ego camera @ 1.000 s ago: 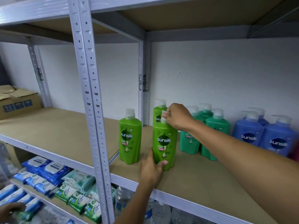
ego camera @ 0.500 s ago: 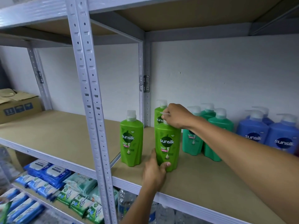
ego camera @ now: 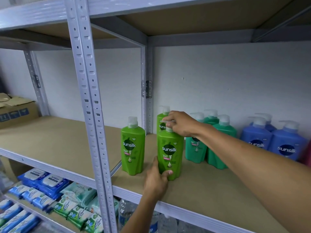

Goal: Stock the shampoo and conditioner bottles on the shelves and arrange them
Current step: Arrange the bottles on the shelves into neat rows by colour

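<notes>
Standing: three green bottles point(ego camera: 170, 153), three teal bottles point(ego camera: 195, 148), three blue bottles point(ego camera: 255, 140)

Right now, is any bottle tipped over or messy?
No, nothing stands out. The green bottle stands upright, left hand at its base, right hand on its pump. The teal bottles and blue bottles stand upright too.

Front bottles point(ego camera: 170, 153) were lime green with pale caps and dark green logo patches, white lettering. Middle bottles point(ego camera: 218, 145) were teal green. Right bottles point(ego camera: 255, 138) were blue with navy patches. Shelf board point(ego camera: 210, 187) was tan, frame point(ego camera: 87, 91) pale grey. Packets point(ego camera: 42, 182) below were blue, white and green.
</notes>
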`<control>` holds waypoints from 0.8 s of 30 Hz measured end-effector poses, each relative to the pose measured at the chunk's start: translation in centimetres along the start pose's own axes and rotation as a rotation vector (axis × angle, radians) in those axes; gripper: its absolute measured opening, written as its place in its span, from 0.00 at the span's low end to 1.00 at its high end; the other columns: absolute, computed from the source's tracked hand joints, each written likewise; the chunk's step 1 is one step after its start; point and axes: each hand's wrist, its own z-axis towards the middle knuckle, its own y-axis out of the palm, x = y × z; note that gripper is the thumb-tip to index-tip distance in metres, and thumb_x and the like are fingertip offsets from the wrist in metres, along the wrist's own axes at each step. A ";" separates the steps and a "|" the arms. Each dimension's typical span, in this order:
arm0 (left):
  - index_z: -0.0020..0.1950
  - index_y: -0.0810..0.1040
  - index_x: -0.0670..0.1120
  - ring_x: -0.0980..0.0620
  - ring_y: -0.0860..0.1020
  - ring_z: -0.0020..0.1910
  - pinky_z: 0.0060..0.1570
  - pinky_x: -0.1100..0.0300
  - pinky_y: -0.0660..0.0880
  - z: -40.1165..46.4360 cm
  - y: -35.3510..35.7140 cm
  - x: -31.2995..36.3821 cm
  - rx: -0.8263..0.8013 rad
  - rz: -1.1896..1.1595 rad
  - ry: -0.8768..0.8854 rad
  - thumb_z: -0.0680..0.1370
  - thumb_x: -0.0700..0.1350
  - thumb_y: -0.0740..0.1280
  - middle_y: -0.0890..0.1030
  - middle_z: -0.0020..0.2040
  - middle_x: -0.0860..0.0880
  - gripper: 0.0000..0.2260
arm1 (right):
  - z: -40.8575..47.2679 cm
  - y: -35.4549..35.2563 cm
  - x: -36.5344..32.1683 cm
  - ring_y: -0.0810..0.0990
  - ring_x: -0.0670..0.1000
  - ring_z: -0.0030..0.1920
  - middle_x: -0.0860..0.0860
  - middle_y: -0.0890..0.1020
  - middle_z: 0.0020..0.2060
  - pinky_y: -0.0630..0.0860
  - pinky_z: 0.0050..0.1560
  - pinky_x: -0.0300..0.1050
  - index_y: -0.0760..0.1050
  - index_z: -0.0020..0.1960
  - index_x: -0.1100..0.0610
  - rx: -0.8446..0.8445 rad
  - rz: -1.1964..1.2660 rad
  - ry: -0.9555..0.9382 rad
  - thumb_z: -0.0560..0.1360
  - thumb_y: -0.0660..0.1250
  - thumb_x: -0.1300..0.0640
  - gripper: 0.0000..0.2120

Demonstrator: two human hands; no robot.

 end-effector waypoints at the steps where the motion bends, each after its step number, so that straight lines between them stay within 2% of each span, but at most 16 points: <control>1: 0.70 0.63 0.57 0.53 0.77 0.56 0.59 0.50 0.75 0.0 0.0 0.0 -0.002 0.001 0.001 0.71 0.53 0.71 0.79 0.58 0.56 0.29 | 0.0 -0.1 0.0 0.74 0.54 0.60 0.54 0.76 0.59 0.71 0.64 0.53 0.75 0.64 0.58 -0.005 0.009 -0.006 0.80 0.62 0.58 0.14; 6: 0.69 0.66 0.57 0.53 0.77 0.56 0.58 0.52 0.74 -0.1 -0.1 0.1 -0.001 -0.018 0.010 0.71 0.50 0.71 0.79 0.58 0.56 0.28 | 0.1 0.0 0.2 0.71 0.53 0.66 0.52 0.74 0.66 0.67 0.67 0.47 0.73 0.68 0.56 -0.005 0.030 -0.013 0.80 0.62 0.59 0.17; 13: 0.68 0.67 0.55 0.52 0.78 0.56 0.57 0.51 0.75 -0.2 -0.3 0.2 0.009 -0.001 0.016 0.70 0.51 0.71 0.80 0.57 0.56 0.28 | -0.7 0.3 0.4 0.68 0.53 0.70 0.52 0.71 0.70 0.65 0.70 0.47 0.70 0.71 0.53 0.023 0.097 -0.008 0.81 0.60 0.57 0.18; 15: 0.70 0.66 0.54 0.51 0.77 0.57 0.57 0.52 0.74 -0.4 -0.4 0.4 0.005 0.016 0.021 0.71 0.51 0.71 0.80 0.58 0.54 0.28 | -2.0 1.3 1.1 0.69 0.52 0.69 0.51 0.69 0.70 0.65 0.67 0.45 0.63 0.75 0.52 0.094 0.242 0.000 0.81 0.61 0.56 0.23; 17: 0.70 0.66 0.53 0.51 0.77 0.57 0.57 0.54 0.74 -0.3 -0.5 0.5 -0.014 0.022 0.017 0.73 0.52 0.70 0.79 0.58 0.54 0.28 | -4.0 3.7 2.8 0.71 0.48 0.64 0.49 0.71 0.67 0.68 0.64 0.42 0.59 0.76 0.51 0.221 0.461 0.082 0.79 0.65 0.55 0.28; 20: 0.67 0.69 0.54 0.54 0.77 0.56 0.57 0.57 0.73 -0.2 -0.8 0.5 -0.080 0.011 0.003 0.74 0.51 0.70 0.79 0.56 0.57 0.23 | -7.6 9.9 6.5 0.74 0.48 0.64 0.47 0.74 0.65 0.71 0.65 0.46 0.64 0.70 0.46 0.308 0.690 0.243 0.75 0.71 0.56 0.28; 22: 0.65 0.72 0.53 0.55 0.78 0.57 0.58 0.58 0.74 0.2 -1.0 0.4 -0.150 -0.046 -0.012 0.74 0.49 0.71 0.80 0.55 0.59 0.20 | -9.3 13.8 8.2 0.75 0.45 0.62 0.49 0.76 0.65 0.71 0.65 0.43 0.65 0.71 0.50 0.267 0.726 0.305 0.72 0.73 0.61 0.31; 24: 0.64 0.73 0.53 0.58 0.78 0.58 0.60 0.56 0.74 0.8 -1.3 0.2 -0.215 -0.076 -0.014 0.73 0.47 0.72 0.81 0.55 0.60 0.20 | -9.7 15.7 9.1 0.79 0.41 0.58 0.51 0.79 0.62 0.74 0.61 0.39 0.66 0.71 0.54 0.285 0.780 0.299 0.70 0.74 0.65 0.32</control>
